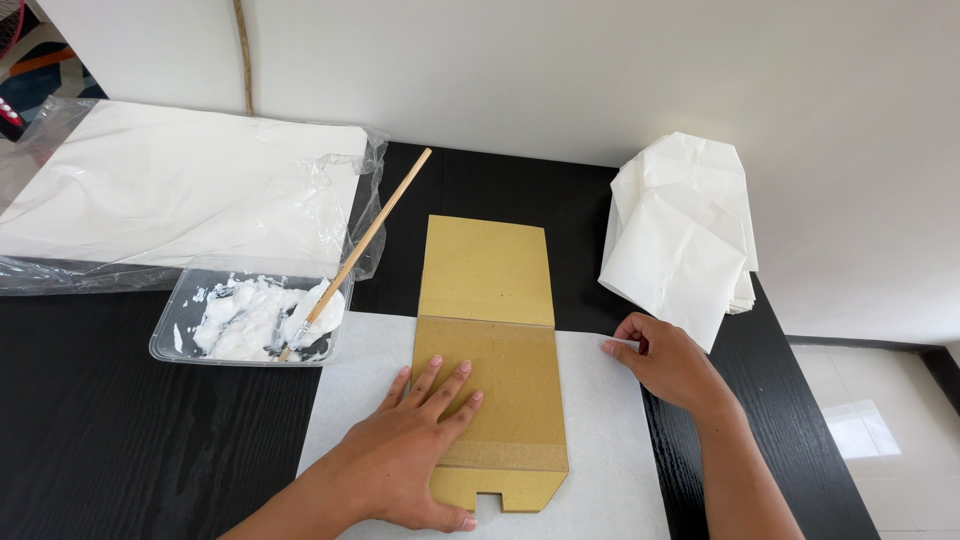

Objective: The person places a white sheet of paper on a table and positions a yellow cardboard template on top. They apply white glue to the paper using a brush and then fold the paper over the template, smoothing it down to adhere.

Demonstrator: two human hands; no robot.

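Note:
A tan cardboard template (490, 300) lies flat on a white paper sheet (600, 440) on the black table. My left hand (415, 440) presses flat on the lower half of the cardboard, fingers spread. Over at the right, my right hand (665, 360) pinches the far right edge of the white sheet between thumb and fingers. The cardboard has a crease across its middle and a notch at its near end.
A clear plastic tray (175, 335) of white paste holds a wooden-handled brush (365, 240), left of the cardboard. A stack of white paper in clear plastic wrap (170, 185) lies at the back left. Folded white paper bags (685, 230) sit at the back right, by the table edge (800, 400).

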